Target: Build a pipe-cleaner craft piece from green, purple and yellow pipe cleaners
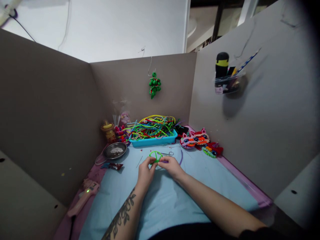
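Observation:
A bright green pipe cleaner (155, 154), bent into a rounded frame with spokes, is held up over the blue cloth. My left hand (146, 169) pinches its lower left side between thumb and fingers. At its lower right, my right hand (172, 166) is closed in a pinch, with a bit of purple showing at the fingertips. A purple pipe cleaner (181, 157) curves out beyond that hand; whether it is the same piece is hidden. Just behind the hands lie scissors (170, 153). A thin dark stick (139, 161) rests left of them.
A blue tray (153, 142) heaped with coloured pipe cleaners stands at the back. Fuzzy animal-face pieces (195, 138) lie right of it. On the left are a metal bowl (115, 151), a dark wrapper (112, 166) and a pink glue gun (83, 196). Grey panels (142, 83) enclose the table.

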`<state>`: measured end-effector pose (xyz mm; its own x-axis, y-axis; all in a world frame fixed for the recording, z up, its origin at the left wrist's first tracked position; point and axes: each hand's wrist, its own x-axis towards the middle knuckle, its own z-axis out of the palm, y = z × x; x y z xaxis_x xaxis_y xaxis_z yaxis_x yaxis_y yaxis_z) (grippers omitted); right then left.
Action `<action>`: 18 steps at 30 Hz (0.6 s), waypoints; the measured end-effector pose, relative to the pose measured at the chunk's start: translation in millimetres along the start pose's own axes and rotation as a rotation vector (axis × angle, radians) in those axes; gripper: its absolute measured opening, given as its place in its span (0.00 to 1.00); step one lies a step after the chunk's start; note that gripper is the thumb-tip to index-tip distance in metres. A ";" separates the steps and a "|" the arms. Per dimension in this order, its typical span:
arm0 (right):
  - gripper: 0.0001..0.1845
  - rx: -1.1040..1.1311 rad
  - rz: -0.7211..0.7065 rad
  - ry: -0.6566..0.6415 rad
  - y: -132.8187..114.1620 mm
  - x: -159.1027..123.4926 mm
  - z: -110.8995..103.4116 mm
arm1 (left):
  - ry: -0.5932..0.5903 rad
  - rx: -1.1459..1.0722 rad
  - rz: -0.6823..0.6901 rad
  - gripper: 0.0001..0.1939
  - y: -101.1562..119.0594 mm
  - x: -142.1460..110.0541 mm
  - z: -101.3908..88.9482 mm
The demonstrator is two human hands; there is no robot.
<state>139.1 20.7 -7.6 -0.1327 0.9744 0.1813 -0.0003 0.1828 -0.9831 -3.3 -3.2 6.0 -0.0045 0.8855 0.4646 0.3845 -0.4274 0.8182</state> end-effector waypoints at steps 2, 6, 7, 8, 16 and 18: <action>0.09 -0.018 -0.018 -0.012 -0.8 -0.1 -0.5 | 0.002 0.000 0.000 0.05 -0.2 -0.2 -0.3; 0.08 -0.068 -0.049 -0.019 -1.3 -0.1 -1.2 | -0.004 0.033 0.024 0.05 -2.6 -0.7 -0.4; 0.08 -0.072 -0.042 -0.025 -1.0 0.0 -1.3 | -0.006 0.040 0.032 0.06 -3.3 -0.8 -0.4; 0.08 -0.068 -0.029 -0.029 -0.5 0.1 -1.4 | -0.007 0.045 0.038 0.06 -3.9 -0.9 -0.3; 0.12 0.140 0.065 -0.100 1.2 0.5 -1.7 | -0.024 0.053 0.053 0.08 -3.7 -1.5 -0.4; 0.13 0.152 0.073 -0.111 2.6 1.2 -2.5 | -0.019 0.038 0.044 0.07 -3.7 -1.5 -0.3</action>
<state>141.4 22.7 -9.9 -0.2462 0.9626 0.1134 -0.1351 0.0818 -0.9874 -4.9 -3.0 2.4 0.0309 0.8695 0.4930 0.4190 -0.4591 0.7834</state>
